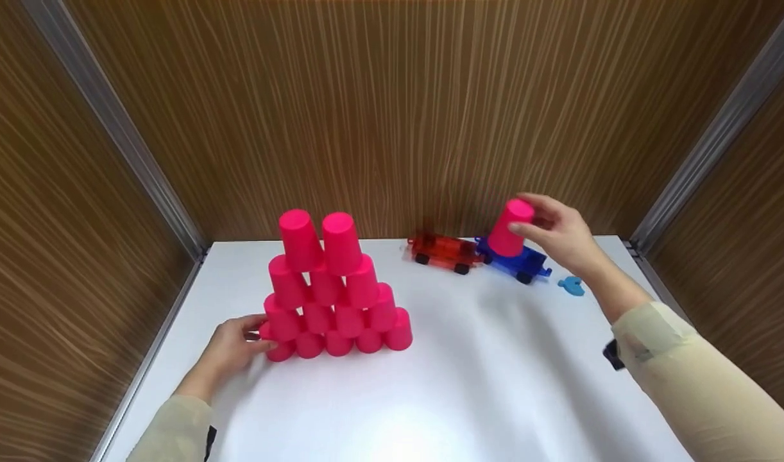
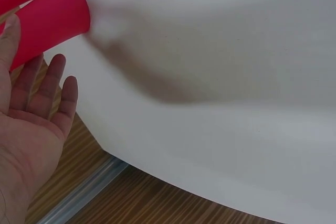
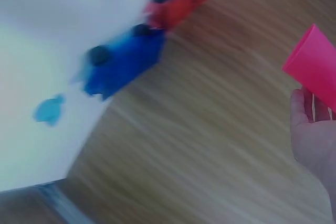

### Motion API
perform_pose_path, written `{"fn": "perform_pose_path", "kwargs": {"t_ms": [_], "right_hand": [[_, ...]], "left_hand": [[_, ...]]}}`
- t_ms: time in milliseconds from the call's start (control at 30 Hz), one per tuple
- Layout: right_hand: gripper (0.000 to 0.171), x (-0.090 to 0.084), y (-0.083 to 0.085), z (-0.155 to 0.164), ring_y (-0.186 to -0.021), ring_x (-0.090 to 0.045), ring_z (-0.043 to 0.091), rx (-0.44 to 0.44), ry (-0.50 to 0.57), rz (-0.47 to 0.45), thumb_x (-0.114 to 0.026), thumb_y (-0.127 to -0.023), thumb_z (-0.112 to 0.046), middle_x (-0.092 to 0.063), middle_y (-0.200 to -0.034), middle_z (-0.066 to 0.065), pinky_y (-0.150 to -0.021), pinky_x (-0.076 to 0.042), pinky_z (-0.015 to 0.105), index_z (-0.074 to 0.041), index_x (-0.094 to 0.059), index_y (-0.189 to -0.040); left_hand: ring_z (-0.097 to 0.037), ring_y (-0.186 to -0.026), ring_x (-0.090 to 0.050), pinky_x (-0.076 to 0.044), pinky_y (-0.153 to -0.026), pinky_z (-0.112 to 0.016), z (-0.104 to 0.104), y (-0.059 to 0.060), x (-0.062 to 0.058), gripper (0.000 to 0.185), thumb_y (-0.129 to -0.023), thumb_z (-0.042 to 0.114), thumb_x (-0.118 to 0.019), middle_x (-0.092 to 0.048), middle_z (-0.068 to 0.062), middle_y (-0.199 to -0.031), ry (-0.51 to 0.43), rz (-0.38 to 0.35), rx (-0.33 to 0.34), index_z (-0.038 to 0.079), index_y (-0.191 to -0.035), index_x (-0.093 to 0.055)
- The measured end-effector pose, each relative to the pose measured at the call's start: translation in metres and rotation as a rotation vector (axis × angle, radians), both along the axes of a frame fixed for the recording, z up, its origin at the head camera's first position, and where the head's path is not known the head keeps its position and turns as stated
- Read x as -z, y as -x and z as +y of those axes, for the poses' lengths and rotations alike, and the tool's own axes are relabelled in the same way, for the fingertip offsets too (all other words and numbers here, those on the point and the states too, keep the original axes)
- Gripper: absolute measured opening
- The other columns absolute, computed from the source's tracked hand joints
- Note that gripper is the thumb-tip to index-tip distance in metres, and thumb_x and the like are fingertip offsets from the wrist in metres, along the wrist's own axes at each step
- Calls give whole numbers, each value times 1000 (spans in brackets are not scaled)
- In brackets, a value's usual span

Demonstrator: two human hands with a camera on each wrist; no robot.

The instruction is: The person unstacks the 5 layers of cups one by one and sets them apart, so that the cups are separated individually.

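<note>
Pink cups, all upside down, stand as a stepped pyramid (image 1: 326,285) left of the middle, with two cups in its top row. My left hand (image 1: 233,346) is at the pyramid's lower left corner, its thumb in front of the end cup (image 2: 52,22) and its fingers behind. In the left wrist view, three fingers (image 2: 44,85) extend fairly straight beside that cup. Up at the right, my right hand (image 1: 562,234) grips a single pink cup (image 1: 509,231) between thumb and fingers, its narrow end up. This held cup is away from the pyramid and overlaps a blue toy wagon (image 1: 523,264).
A see-through red toy wagon (image 1: 444,251) stands end to end with the blue one along the back wall (image 1: 392,128). Right of them lies a small light-blue piece (image 1: 571,286). Wood-patterned panels and metal posts (image 1: 113,122) enclose the white table (image 1: 482,385).
</note>
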State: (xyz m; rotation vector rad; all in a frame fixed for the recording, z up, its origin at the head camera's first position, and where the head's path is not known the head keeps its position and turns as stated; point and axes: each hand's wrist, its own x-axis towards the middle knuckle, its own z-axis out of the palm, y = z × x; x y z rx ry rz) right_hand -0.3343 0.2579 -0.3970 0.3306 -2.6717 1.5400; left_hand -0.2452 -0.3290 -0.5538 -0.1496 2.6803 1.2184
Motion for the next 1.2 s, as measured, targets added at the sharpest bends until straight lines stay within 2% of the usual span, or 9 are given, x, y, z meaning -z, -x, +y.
{"fn": "perform_pose_path", "kwargs": {"t_ms": [167, 400, 700, 933, 1200], "right_hand": [[77, 29, -3, 32, -130, -55, 31, 39, -16, -26, -75, -99, -43, -56, -150, 14, -90, -53, 17, -15, -42, -163], [80, 69, -7, 70, -134, -51, 36, 97, -24, -98, -72, -102, -41, -53, -153, 20, -91, -51, 19, -12, -35, -166], [73, 119, -21, 100, -135, -53, 42, 160, -1, -99, -73, -103, -28, -52, -152, 30, -88, -47, 8, 0, -39, -161], [81, 141, -27, 111, -145, -42, 49, 186, 35, -240, -74, -102, -33, -42, -160, 29, -88, -48, 9, -4, -32, -165], [79, 154, -27, 111, -146, -41, 50, 192, 47, -268, -74, -102, -28, -39, -161, 30, -90, -48, 10, -2, -32, -164]], "left_hand": [[-35, -122, -63, -61, -93, -42, 1, 0, -2, 70, -92, 26, -86, -64, -13, -139, 1, 5, 2, 11, -153, -57], [-35, -122, -63, -61, -93, -43, 1, -1, -2, 69, -92, 24, -85, -64, -14, -139, -2, 10, 1, 10, -154, -56], [-31, -118, -65, -61, -93, -43, 0, -3, 2, 68, -92, 23, -85, -66, -12, -137, -3, 31, 3, 7, -152, -57], [-30, -118, -65, -61, -93, -43, 1, -4, 1, 68, -93, 23, -85, -65, -12, -138, -18, 30, -5, 7, -153, -57], [-30, -116, -65, -62, -90, -41, 1, -2, 1, 67, -92, 22, -85, -64, -12, -138, -22, 23, -10, 8, -152, -57]]}}
